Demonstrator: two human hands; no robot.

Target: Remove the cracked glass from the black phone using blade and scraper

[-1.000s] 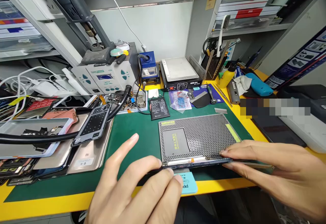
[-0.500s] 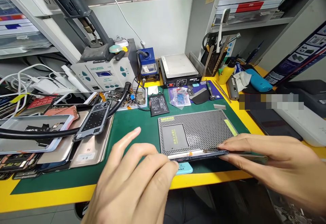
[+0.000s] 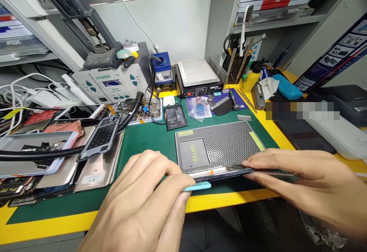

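Observation:
A phone point(image 3: 220, 176), seen almost edge-on, is tilted up over the near edge of a grey perforated pad point(image 3: 226, 145). My right hand point(image 3: 309, 179) pinches its right end between thumb and fingers. A thin, flat greyish edge point(image 3: 279, 173) shows between those fingers; what it belongs to is unclear. My left hand point(image 3: 143, 202) is closed, thumb against forefinger, on a teal plastic pry card point(image 3: 200, 186). The card's free end lies just under the phone's lower left edge; whether it touches the phone I cannot tell.
A loose battery point(image 3: 176, 117) and a small plastic bag point(image 3: 198, 107) lie behind the pad. Stacked phones point(image 3: 94, 171) and a black hose point(image 3: 43, 153) crowd the left. Further back stand a hot-air station point(image 3: 111, 83) and a heating plate point(image 3: 197, 72). A dark phone point(image 3: 304, 135) lies at right.
My left hand has closed on the teal card, which lay on the mat below the phone, and lifted it. Its raised forefinger has curled in. My right hand still holds the phone.

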